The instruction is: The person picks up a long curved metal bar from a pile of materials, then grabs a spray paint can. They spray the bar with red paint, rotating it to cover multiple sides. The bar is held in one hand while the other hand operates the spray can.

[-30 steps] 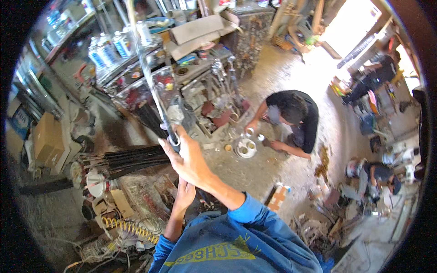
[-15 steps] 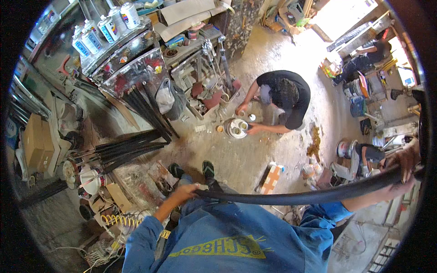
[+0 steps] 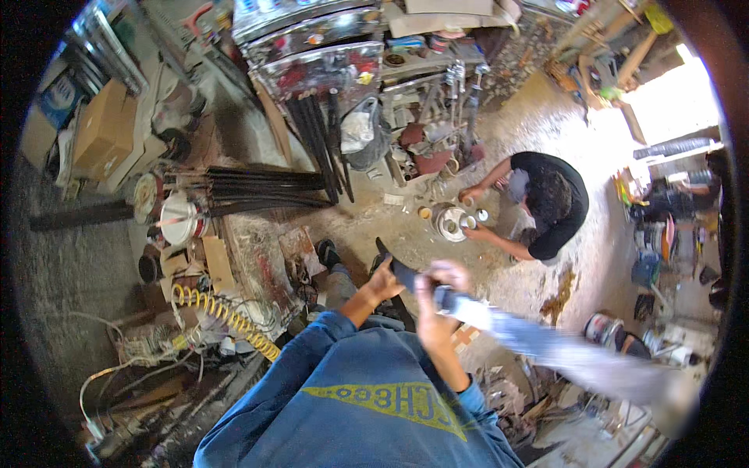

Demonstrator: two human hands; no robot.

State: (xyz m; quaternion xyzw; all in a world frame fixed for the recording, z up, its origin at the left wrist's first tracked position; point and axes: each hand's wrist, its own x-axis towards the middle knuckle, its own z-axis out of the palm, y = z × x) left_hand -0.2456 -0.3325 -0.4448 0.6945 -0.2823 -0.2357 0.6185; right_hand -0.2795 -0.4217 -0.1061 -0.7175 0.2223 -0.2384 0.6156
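Note:
A long dark tube (image 3: 409,274) slants across in front of me, its near-left end by my left hand. My left hand (image 3: 382,282) is closed around it close to that end. My right hand (image 3: 437,312) grips the tube a little further right, with blurred fingers around it. Past my right hand the tube's far stretch (image 3: 538,343) looks pale and shiny and is smeared by motion, so its far end is unclear.
A person in black (image 3: 558,203) crouches ahead, hands at a round white container (image 3: 451,225). Several black tubes (image 3: 265,187) lie and lean at the left. A yellow coiled hose (image 3: 211,304) and white bucket (image 3: 181,218) are at lower left. A cardboard box (image 3: 105,129) stands further left.
My right hand has come in from the far right toward my left hand. The tube now slants down to the right. The whole view has turned leftward.

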